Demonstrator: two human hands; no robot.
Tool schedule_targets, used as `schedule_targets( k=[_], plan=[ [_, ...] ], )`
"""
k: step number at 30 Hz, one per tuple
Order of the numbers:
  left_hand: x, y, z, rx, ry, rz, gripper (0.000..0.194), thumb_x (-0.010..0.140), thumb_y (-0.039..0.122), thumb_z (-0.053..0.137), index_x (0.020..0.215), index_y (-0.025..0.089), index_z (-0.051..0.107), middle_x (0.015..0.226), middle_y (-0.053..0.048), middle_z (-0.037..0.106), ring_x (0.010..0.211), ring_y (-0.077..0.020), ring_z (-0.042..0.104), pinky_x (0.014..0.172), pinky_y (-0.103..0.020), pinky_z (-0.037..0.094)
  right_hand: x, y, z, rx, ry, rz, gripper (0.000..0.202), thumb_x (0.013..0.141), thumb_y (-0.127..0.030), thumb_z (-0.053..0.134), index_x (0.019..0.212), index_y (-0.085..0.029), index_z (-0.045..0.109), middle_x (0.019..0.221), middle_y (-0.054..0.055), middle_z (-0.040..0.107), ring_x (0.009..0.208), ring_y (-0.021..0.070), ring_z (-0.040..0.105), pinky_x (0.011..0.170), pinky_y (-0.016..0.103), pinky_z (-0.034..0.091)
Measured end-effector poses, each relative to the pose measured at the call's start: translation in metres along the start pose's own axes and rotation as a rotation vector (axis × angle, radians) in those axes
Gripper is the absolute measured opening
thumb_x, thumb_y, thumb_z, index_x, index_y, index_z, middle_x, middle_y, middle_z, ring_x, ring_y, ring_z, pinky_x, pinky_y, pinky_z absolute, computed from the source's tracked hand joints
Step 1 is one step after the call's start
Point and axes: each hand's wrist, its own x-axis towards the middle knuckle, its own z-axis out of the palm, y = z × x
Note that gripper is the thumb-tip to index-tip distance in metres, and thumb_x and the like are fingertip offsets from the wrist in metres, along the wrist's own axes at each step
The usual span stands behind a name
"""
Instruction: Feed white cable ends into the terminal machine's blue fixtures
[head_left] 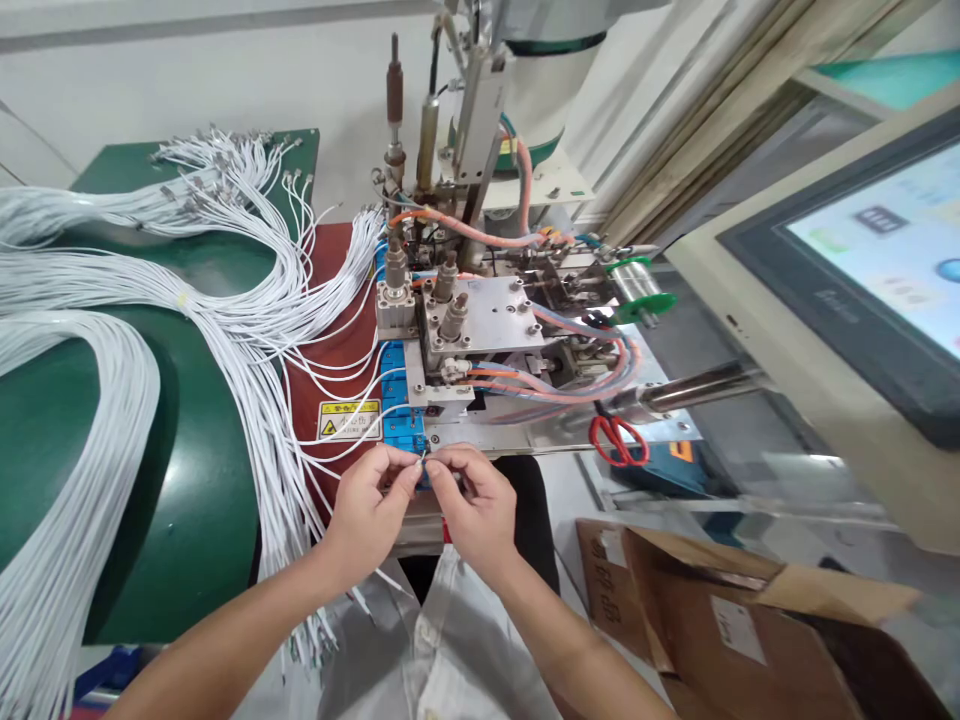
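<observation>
My left hand (pixel 376 500) pinches the end of a thin white cable between thumb and forefinger, just in front of the machine. Thumb and fingertips of my right hand (pixel 472 500) are pressed together at the same cable end, almost touching the left ones; whatever they grip is too small to make out. Both hands are at the near end of a row of blue fixtures (pixel 397 395), into which several white cables run from the left. A big bundle of white cables (pixel 247 370) lies left of my hands, some ends hanging over the table edge.
The green table (pixel 195 520) carries more cable bundles. Beyond my hands stands the machine with a metal plate (pixel 491 315), hoses and a solder wire spool (pixel 637 285). Red-handled scissors (pixel 619 440), a touchscreen (pixel 892 230) and an open cardboard box (pixel 720 630) are at right.
</observation>
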Motion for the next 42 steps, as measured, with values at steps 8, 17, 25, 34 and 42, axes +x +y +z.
schedule_targets(
  k=[8,17,25,34,42],
  plan=[
    [0.000,-0.001,0.000,0.094,-0.021,0.034,0.009,0.079,0.021,0.052,0.077,0.017,0.061,0.072,0.000,0.061,0.068,-0.0117,0.057,0.063,-0.022,0.045,0.015,-0.008,-0.017,-0.147,-0.193,-0.117,0.009,0.076,-0.015,0.057,0.069,-0.019,0.060,0.068,0.001,0.061,0.063,0.0126,0.056,0.060,0.025,0.045],
    [0.001,0.000,0.000,-0.039,-0.006,-0.039,0.011,0.080,0.026,0.052,0.079,0.015,0.056,0.064,0.002,0.056,0.058,-0.0097,0.055,0.058,-0.020,0.045,0.010,-0.003,-0.009,0.014,-0.143,0.140,0.010,0.077,-0.020,0.057,0.068,-0.018,0.061,0.067,0.001,0.061,0.064,0.0134,0.057,0.060,0.024,0.045],
    [0.003,0.004,-0.008,0.303,-0.105,0.157,0.010,0.077,0.016,0.052,0.074,0.018,0.062,0.070,0.001,0.061,0.064,-0.0106,0.055,0.060,-0.021,0.041,0.021,-0.015,-0.025,-0.314,-0.396,-0.071,0.011,0.077,-0.017,0.051,0.067,-0.017,0.057,0.064,0.001,0.056,0.060,0.0130,0.050,0.057,0.024,0.039],
    [0.005,-0.005,-0.001,-0.034,0.020,-0.018,0.009,0.077,0.024,0.055,0.076,0.016,0.056,0.067,0.001,0.058,0.057,-0.0085,0.053,0.055,-0.019,0.044,0.001,-0.001,-0.004,-0.064,-0.124,0.167,0.017,0.074,-0.019,0.052,0.057,-0.018,0.052,0.057,-0.002,0.049,0.056,0.0109,0.045,0.054,0.023,0.037],
    [0.007,0.000,-0.001,-0.008,-0.037,0.023,0.031,0.078,0.018,0.053,0.109,0.018,0.058,0.064,0.003,0.055,0.055,-0.0070,0.050,0.054,-0.017,0.043,0.012,-0.003,-0.006,0.090,-0.151,0.337,0.013,0.072,-0.028,0.056,0.066,-0.016,0.058,0.064,0.000,0.055,0.057,0.0116,0.048,0.054,0.024,0.040]
  ],
)
